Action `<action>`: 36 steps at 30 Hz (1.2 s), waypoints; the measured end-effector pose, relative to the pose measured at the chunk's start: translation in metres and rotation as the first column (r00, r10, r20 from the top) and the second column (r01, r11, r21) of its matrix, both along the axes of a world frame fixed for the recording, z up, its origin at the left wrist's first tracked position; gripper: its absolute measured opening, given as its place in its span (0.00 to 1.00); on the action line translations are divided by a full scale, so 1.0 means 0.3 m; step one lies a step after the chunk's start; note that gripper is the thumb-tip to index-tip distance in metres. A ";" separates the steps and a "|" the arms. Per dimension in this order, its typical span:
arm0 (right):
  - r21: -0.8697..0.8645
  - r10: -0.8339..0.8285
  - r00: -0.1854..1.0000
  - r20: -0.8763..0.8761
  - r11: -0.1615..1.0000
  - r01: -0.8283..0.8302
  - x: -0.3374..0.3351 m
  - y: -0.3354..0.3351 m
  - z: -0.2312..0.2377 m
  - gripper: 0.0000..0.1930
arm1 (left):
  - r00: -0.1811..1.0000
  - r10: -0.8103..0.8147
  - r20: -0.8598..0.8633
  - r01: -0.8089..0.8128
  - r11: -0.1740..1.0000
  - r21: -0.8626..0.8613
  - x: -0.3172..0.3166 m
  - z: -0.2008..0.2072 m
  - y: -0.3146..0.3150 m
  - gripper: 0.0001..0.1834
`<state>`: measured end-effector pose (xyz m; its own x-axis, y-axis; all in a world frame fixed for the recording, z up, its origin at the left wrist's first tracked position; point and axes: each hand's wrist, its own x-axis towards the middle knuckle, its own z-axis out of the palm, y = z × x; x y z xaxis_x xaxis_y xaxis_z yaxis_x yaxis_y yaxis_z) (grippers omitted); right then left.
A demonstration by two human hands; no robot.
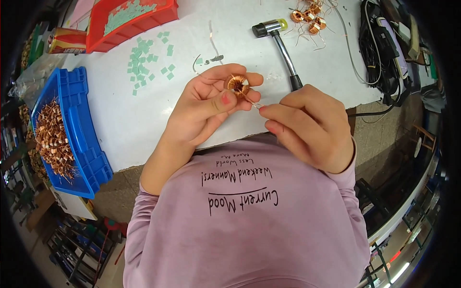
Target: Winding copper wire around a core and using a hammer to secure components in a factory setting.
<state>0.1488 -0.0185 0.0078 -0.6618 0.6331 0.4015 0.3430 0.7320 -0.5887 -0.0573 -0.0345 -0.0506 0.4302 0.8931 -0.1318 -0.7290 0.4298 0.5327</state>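
Two hands at one small copper coil, above the near edge of the bench.

The left hand is closed around a ring-shaped copper coil, thumb on the near side and fingertips on the top, so the coil stands upright between them. The right hand is closed in a pinch on a thin wire lead that comes out of the coil; the lead is so fine that I cannot tell surely where it ends. To do this well, I think the left fingers should grip the ring firmly without crushing the winding, and the right should pull the lead straight, not sideways. A small hammer lies just behind on the white bench, and a blue bin of similar coils sits at the left edge.
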 end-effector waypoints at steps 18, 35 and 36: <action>0.270 0.189 0.974 -0.128 0.951 -0.149 -0.003 -0.031 -0.122 0.10 | 0.977 0.088 0.195 -0.094 0.995 0.023 0.056 -0.006 -0.026 0.23; 0.260 -0.029 0.976 -0.217 0.962 0.086 -0.098 -0.077 -0.005 0.10 | 0.948 0.203 -0.244 -0.151 0.965 0.215 -0.005 0.154 -0.008 0.24; -0.108 -0.152 0.887 -0.435 0.987 0.117 -0.066 -0.083 -0.058 0.10 | 0.955 0.198 -0.223 -0.146 0.963 0.228 0.004 0.165 -0.012 0.27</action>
